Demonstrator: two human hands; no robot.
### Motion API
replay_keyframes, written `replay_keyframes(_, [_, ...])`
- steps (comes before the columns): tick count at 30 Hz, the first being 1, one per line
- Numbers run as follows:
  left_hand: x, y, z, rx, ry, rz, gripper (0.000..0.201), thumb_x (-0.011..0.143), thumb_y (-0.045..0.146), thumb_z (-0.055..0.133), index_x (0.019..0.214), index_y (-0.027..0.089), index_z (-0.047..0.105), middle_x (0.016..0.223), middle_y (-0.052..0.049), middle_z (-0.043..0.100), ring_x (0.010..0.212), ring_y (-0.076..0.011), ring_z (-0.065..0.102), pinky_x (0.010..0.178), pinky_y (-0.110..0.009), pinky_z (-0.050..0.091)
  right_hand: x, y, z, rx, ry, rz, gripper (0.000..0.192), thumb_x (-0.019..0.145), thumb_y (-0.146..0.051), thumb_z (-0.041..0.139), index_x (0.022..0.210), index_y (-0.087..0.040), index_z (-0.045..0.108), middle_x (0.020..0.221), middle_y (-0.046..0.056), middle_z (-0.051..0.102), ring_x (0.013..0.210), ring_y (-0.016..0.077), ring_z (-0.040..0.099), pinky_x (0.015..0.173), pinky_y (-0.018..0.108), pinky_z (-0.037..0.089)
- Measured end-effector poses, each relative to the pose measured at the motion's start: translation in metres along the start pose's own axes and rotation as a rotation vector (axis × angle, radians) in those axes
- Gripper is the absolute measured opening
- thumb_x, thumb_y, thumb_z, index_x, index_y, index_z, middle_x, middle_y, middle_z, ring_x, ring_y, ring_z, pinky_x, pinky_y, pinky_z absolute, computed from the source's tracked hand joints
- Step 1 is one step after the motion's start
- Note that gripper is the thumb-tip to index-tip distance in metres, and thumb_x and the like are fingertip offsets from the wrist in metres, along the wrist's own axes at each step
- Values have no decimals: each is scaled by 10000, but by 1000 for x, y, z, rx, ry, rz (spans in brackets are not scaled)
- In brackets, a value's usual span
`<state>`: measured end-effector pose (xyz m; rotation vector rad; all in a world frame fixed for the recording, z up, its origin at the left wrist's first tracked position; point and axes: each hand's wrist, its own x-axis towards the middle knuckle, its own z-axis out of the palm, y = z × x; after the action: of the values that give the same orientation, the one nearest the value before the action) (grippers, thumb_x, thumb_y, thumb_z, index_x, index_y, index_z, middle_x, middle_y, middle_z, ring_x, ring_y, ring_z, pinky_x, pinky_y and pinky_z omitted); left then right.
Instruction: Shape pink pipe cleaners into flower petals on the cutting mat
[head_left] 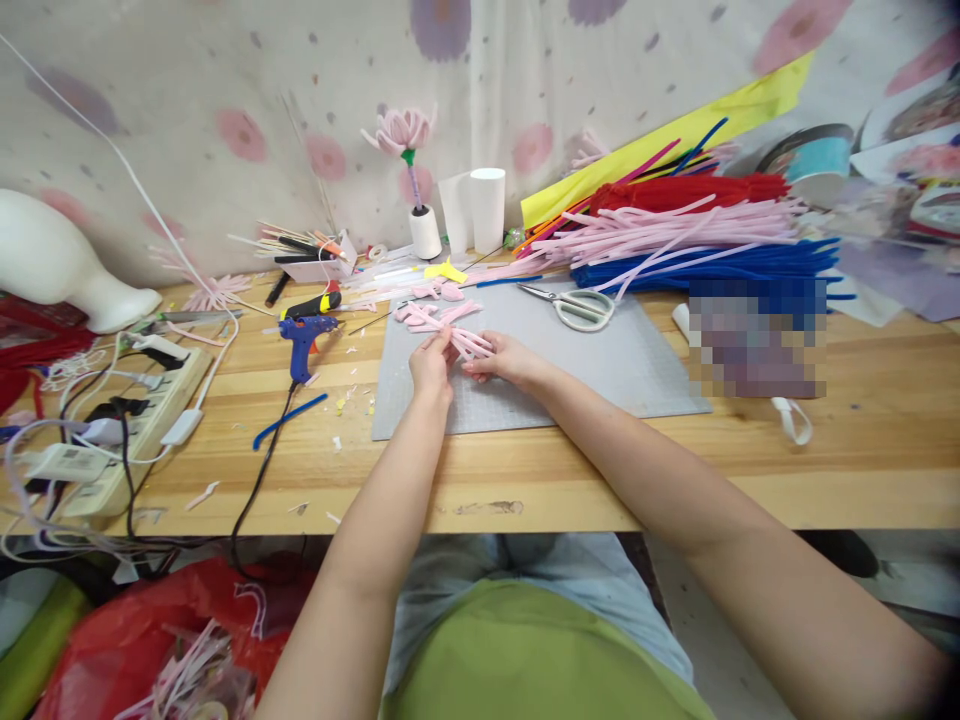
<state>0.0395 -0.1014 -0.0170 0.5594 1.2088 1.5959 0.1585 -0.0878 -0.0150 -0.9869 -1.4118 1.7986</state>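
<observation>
Over the left part of a grey cutting mat (585,385), both my hands are closed on a small bundle of pink pipe cleaners (469,343). My left hand (433,365) pinches the bundle from its left side. With its fingertips, my right hand (504,360) grips the other end. Just beyond lie more pink pipe cleaner pieces (420,315), bent into loops. Scissors (581,308) with pale handles rest on the mat, up and to the right of my hands.
A blue glue gun (301,345) stands left of the mat, its cord hanging over the table edge. Behind are a pink pipe cleaner flower (405,135) and piled pink pipe cleaners (660,235). A power strip (142,430) with tangled cables lies at left.
</observation>
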Motion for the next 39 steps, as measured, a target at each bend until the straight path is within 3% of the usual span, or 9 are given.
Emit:
replay_keyframes(4, [0,1,1,-29,35,10,177,621,261,681,707,114,634,654,-22,649,597,-101,606,653,-238,455,-1,0,-1,-7,-3,-17,371,542,-162,744,810,-173,489,606,-38,581,513,74,533,493,199,468])
replay_keyframes(8, [1,1,0,-18,90,77,192,566,264,713,640,109,626,581,-1,621,542,-83,569,628,-227,443,0,0,-3,-29,14,-74,359,625,-329,711,903,-189,534,679,-14,592,600,98,557,491,201,479])
replay_keyframes(14, [0,2,0,17,103,72,188,555,248,719,645,102,643,581,-7,624,560,-88,576,637,-225,443,8,7,-7,-129,215,-144,250,715,-399,575,645,-160,558,578,-20,526,478,61,440,424,177,397])
replay_keyframes(18, [-2,5,2,-29,117,63,113,598,201,681,635,104,637,623,-23,646,592,-98,597,660,-237,456,10,12,-8,-252,175,-175,262,704,-391,556,601,-152,580,531,-17,516,467,70,439,428,188,374])
replay_keyframes(27, [3,7,4,-98,168,27,80,634,176,645,651,102,621,622,-32,650,590,-104,604,622,-228,461,10,11,-1,-293,88,-174,279,708,-407,552,607,-151,599,542,-3,546,489,87,493,459,201,406])
replay_keyframes(32, [5,6,-2,92,23,133,138,628,244,673,644,115,628,596,-6,636,540,-83,562,583,-210,443,6,8,-10,-333,38,-181,345,710,-487,566,700,-148,629,632,23,589,569,101,530,450,185,409])
replay_keyframes(36, [0,2,-4,300,-220,54,187,625,293,690,671,123,626,561,5,615,504,-93,552,529,-213,438,5,1,-18,-178,187,-208,342,691,-476,605,832,-165,619,702,17,596,566,82,507,434,172,375])
replay_keyframes(39, [-6,-1,0,322,-363,-34,203,637,296,691,693,129,591,561,15,601,496,-113,581,522,-237,467,5,-3,-20,-58,166,-209,350,637,-436,667,858,-175,595,640,-22,554,488,56,431,420,182,325])
